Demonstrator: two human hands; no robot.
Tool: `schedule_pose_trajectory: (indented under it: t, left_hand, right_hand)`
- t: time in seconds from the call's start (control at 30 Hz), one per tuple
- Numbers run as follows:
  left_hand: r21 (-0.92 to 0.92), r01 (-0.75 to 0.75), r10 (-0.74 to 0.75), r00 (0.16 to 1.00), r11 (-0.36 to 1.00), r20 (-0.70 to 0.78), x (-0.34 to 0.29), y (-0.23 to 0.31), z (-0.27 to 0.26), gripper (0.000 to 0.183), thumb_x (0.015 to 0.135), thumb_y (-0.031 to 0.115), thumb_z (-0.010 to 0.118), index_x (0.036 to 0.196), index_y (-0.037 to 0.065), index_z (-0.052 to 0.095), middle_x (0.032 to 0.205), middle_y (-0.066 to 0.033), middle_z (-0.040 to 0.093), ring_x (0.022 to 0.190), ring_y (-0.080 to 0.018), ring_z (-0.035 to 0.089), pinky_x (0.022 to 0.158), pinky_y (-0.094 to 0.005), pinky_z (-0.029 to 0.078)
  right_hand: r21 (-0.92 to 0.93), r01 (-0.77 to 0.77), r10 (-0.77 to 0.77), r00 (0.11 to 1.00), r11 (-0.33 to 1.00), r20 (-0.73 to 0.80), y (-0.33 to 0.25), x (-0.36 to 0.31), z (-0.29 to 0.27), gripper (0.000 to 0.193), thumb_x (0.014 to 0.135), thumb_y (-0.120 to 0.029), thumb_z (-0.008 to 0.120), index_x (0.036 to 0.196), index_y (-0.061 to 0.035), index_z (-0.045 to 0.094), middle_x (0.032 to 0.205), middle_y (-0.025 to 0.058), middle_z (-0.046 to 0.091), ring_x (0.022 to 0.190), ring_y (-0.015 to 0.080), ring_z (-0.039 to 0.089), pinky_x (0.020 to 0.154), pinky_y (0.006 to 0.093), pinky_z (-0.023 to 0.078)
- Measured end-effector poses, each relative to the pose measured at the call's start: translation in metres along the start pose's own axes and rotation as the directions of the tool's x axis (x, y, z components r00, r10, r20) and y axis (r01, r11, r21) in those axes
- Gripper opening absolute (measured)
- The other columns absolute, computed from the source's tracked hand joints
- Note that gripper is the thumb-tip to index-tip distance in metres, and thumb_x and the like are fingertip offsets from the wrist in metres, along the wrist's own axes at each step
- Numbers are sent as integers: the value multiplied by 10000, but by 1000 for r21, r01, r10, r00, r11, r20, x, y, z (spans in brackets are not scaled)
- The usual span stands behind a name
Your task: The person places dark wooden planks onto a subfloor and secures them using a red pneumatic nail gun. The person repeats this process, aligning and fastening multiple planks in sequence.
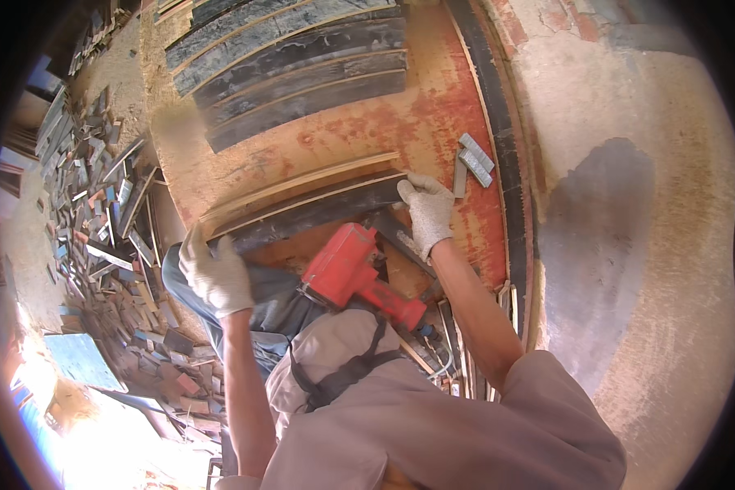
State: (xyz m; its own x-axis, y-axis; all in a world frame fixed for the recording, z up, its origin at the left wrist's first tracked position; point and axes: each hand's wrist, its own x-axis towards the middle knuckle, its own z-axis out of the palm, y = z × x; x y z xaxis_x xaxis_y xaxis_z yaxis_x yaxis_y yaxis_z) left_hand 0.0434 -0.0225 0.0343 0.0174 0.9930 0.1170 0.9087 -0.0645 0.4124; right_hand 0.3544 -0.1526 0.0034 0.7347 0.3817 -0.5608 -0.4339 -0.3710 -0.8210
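Note:
A long wooden strip with a dark face (318, 214) lies crosswise in front of me, above a reddish, stained work board (433, 98). My left hand (216, 273), in a pale work glove and slightly blurred, grips its left end between thumb and fingers. At the strip's right end, my right hand (427, 214), gloved too, closes thumb and fingers on it. Just beyond it runs a narrow pale wood strip (302, 180). A red nail gun (340, 265) rests close to my lap, nearer to my right hand, untouched by either hand; its handle points to the lower right.
Several dark boards (302, 77) lie side by side at the far end. Small grey bars like nail strips (475, 159) sit right of my right hand. A dark rail (498, 122) edges the work board. Scattered wood offcuts (122, 237) cover the floor at left.

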Motion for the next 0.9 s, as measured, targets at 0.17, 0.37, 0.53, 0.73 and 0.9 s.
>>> schedule_pose_trajectory:
  t: [0.17, 0.37, 0.53, 0.73, 0.9]
  left_hand:
    - [-358, -511, 602, 769, 781, 215, -14, 58, 32, 728, 665, 245, 923, 1324, 84, 661, 1332, -104, 639, 1285, -363, 560, 1149, -521, 416]
    - [-284, -524, 592, 760, 803, 268, -10, 69, 40, 641, 625, 263, 929, 1197, 86, 699, 1176, -85, 665, 1164, -350, 573, 1021, -508, 456]
    - [-258, -520, 580, 751, 814, 315, -9, 72, 36, 620, 625, 259, 922, 1181, 90, 705, 1165, -85, 666, 1156, -349, 575, 1016, -500, 454]
    - [-243, -512, 560, 800, 824, 213, -16, 83, 34, 581, 701, 282, 896, 1219, 96, 708, 1212, -86, 668, 1175, -349, 572, 1028, -494, 451]
    - [-234, -458, 495, 859, 858, 133, -18, 85, 45, 365, 779, 254, 841, 1115, 134, 767, 1137, -56, 708, 1123, -324, 601, 1014, -482, 456]
  right_hand:
    - [-28, 2, -2, 1000, 1000, 3, -6, -1, 5, 237, 930, 18, 740, 1163, 58, 742, 952, 105, 754, 718, 124, 690, 572, 254, 587]
    - [-32, 23, -24, 999, 999, -26, -4, 0, 7, 221, 929, 19, 733, 1146, 58, 742, 944, 103, 751, 693, 136, 691, 555, 255, 583]
    - [-65, 12, -14, 1000, 998, -25, -5, -1, 8, 227, 925, 22, 733, 1149, 58, 742, 939, 107, 752, 686, 137, 691, 556, 255, 583]
    - [-78, 4, -7, 999, 997, -32, -5, 0, 7, 223, 929, 18, 731, 1147, 64, 740, 952, 128, 760, 699, 144, 703, 555, 257, 584]
    - [-118, 16, -18, 1000, 993, -14, -8, 1, 7, 215, 930, 15, 733, 1138, 68, 740, 969, 142, 763, 706, 148, 711, 556, 257, 593]
